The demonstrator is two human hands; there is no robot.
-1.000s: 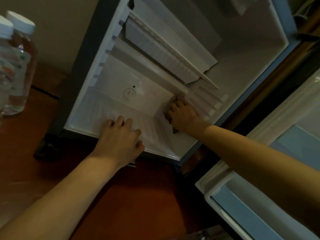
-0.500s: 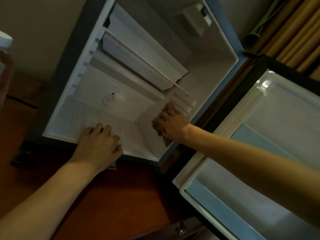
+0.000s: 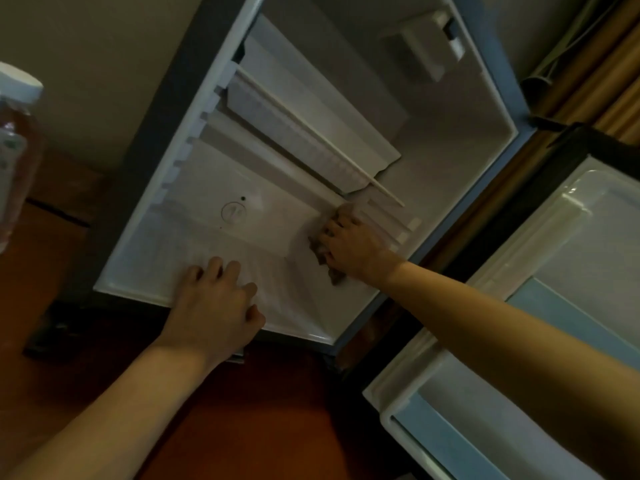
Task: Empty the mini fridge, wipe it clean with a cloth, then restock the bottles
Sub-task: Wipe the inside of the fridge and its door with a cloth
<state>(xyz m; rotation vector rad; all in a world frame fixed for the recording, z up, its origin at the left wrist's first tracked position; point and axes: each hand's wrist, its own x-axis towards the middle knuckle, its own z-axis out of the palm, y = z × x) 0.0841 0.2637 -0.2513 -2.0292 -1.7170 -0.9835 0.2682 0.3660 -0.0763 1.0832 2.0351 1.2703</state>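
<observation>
— Reddish wooden floor (image 3: 242, 410) runs under the open mini fridge (image 3: 450, 161); its door (image 3: 519, 341) swings out to the right.

— And the hands?

— Left hand (image 3: 214, 306) lies flat, fingers relaxed, on the fridge floor's front lip. Right hand (image 3: 353, 244) presses a dark cloth (image 3: 327, 261) into the back right corner, fingers curled over it.

— Any bottles?

— One bottle (image 3: 17, 150), white-capped, at the far left edge, well apart from the fridge.
</observation>
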